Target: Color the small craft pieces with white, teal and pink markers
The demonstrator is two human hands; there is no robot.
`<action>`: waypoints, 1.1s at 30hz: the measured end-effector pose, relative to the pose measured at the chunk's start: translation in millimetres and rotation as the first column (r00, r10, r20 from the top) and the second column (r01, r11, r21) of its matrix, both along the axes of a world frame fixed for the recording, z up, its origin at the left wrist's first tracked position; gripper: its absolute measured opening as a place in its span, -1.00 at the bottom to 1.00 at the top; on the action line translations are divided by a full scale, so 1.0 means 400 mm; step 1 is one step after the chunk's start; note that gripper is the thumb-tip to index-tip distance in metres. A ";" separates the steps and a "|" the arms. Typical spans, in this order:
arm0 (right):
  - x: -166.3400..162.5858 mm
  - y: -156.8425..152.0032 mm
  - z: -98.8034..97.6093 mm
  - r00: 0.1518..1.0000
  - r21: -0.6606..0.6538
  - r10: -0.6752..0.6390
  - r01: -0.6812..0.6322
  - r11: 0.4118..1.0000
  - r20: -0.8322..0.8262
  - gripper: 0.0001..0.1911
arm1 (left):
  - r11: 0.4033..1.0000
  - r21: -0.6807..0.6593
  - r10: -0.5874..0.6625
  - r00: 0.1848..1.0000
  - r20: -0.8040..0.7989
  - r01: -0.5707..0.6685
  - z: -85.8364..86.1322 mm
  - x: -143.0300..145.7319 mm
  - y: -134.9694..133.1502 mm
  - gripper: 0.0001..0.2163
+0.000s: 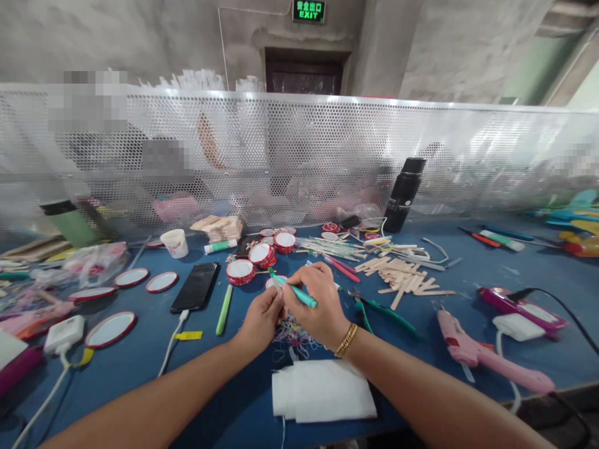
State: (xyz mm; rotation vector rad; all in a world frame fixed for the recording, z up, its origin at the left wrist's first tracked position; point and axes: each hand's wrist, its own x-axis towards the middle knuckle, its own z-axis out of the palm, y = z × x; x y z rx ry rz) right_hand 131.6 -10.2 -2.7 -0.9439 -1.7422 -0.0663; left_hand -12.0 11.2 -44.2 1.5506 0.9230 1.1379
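Note:
Above the middle of the blue table, my right hand (321,305) grips a teal marker pen (303,295), its barrel slanting up to the left. My left hand (260,317) is closed in a pinch right against the right fingers; a thin pale piece seems to be between its fingertips, too small to make out. Beneath both hands is a tangle of coloured strings (294,340), partly hidden. Just beyond them stand small red-rimmed white drums (241,270), several of them grouped together. Nearer to me lies a folded white cloth-like pack (327,391).
Right of my hands are green-handled pliers (388,315), wooden sticks (407,274) and a pink glue gun (482,349). To the left lie a light green marker (224,310), a black phone (195,287) and red-rimmed discs (111,328). A perforated metal screen (299,156) closes off the back.

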 end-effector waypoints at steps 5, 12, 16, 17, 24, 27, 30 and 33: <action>0.000 0.000 0.001 1.000 0.018 -0.012 0.012 1.000 -0.026 -0.84 | 1.000 0.001 0.003 1.000 -0.021 -0.003 -0.003 -0.001 0.002 -0.53; 0.002 0.002 -0.003 1.000 0.003 -0.002 0.002 1.000 0.003 -0.87 | 1.000 -0.015 -0.003 1.000 0.031 0.004 -0.006 -0.001 0.004 -0.52; 0.003 0.003 -0.004 1.000 0.013 -0.012 0.012 1.000 -0.013 -0.87 | 1.000 -0.015 0.006 1.000 0.001 -0.006 -0.002 0.000 0.002 -0.53; 0.002 0.003 -0.004 1.000 0.015 -0.006 0.006 1.000 -0.011 -0.87 | 1.000 -0.016 0.003 1.000 0.003 -0.003 -0.001 0.000 0.001 -0.53; 0.000 0.001 -0.004 1.000 0.001 0.008 -0.008 1.000 -0.003 -0.86 | 1.000 0.000 -0.004 1.000 0.003 0.004 0.003 0.001 -0.002 -0.53; 0.002 0.002 -0.001 1.000 0.005 -0.010 0.010 1.000 -0.018 -0.85 | 1.000 -0.006 0.010 1.000 -0.017 -0.010 0.003 0.001 -0.001 -0.53; 0.000 -0.001 0.000 1.000 0.014 0.008 -0.007 1.000 -0.014 -0.85 | 1.000 -0.013 -0.003 1.000 0.001 0.003 0.004 0.002 -0.002 -0.51; -0.002 -0.001 -0.001 1.000 0.007 0.020 -0.020 1.000 0.001 -0.85 | 1.000 -0.013 -0.020 0.999 0.028 0.020 0.005 0.003 -0.004 -0.52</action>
